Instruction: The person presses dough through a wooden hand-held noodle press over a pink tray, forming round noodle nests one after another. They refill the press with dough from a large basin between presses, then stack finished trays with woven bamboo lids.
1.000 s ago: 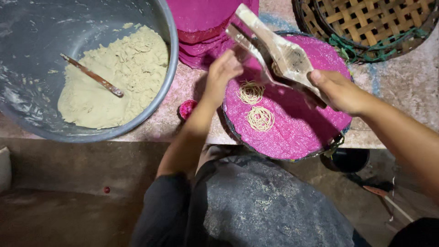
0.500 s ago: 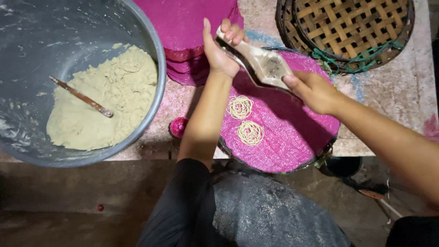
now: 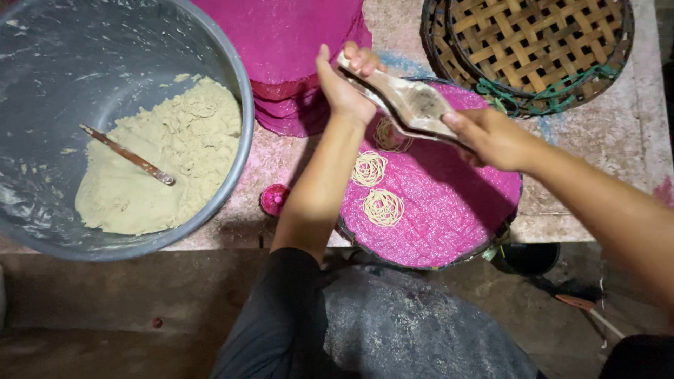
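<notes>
Worktop (image 3: 604,175): pale stone surface, stained pink in places, carrying everything listed below.

Basin (image 3: 42,70): large grey round vessel at the left, overhanging the worktop's near edge, inner wall smeared with flour. Holds a mound of pale dough (image 3: 161,175) with a thin utensil (image 3: 126,154) lying on it, handle pointing up-left.

Woven trays (image 3: 533,49): stacked round bamboo lattice trays at the upper right, green cord along the near rim.

Round tray with pink mesh sheet (image 3: 442,217): centre-right, just beside the woven trays, its near rim past the worktop edge. Bears three small coils of thin noodle strands (image 3: 383,206), set in a line; the farthest coil sits directly under the press.

Stack of pink mesh sheets (image 3: 288,42): top centre, between basin and tray.

Wooden press (image 3: 411,105): two-handled, dusted with dough, held tilted above the far part of the pink tray.

Left hand (image 3: 344,88): grip closed around the press's upper-left handle, fingers curled over it.

Right hand (image 3: 491,137): grip wrapped on the lower-right handle.

Small pink cap (image 3: 274,199): on the worktop between basin and tray, near the left forearm.
</notes>
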